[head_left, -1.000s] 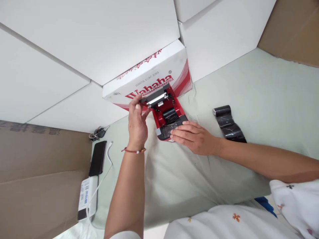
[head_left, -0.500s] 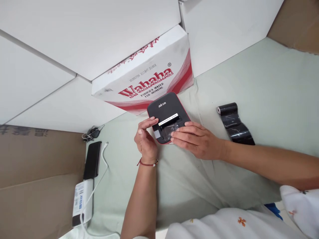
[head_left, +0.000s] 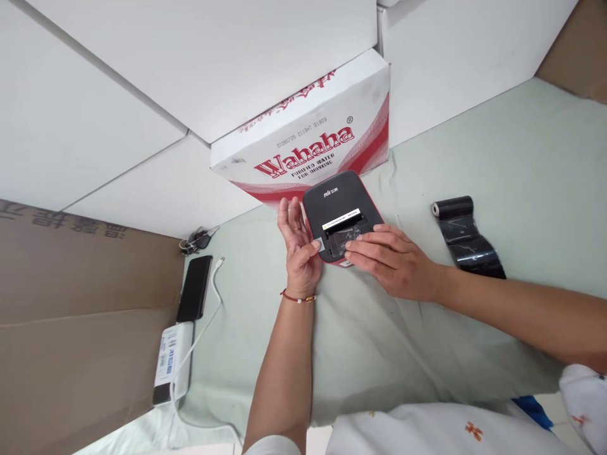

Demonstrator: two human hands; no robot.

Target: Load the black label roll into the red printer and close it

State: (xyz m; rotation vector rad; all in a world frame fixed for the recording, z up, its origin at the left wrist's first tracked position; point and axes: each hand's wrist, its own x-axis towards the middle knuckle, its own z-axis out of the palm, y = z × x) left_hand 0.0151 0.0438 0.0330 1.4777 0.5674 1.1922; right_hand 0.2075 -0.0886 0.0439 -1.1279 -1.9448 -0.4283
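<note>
Pale green cloth, 2 hands at a black-and-red device
Left hand half-open, thumb on its corner; right hand loosely curled, fingertips on its film.

the black-topped red device lies closed on pale green cloth.

Pale green cloth, black roll, phone, keys

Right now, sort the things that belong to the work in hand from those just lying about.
Belongs:
- black-and-red device, with left hand and right hand on it
- dark film at its slot
- perhaps the loose film roll, which looks similar

Lying about:
- Wahaha carton
- keys
- phone
- white box
- white cable
</note>
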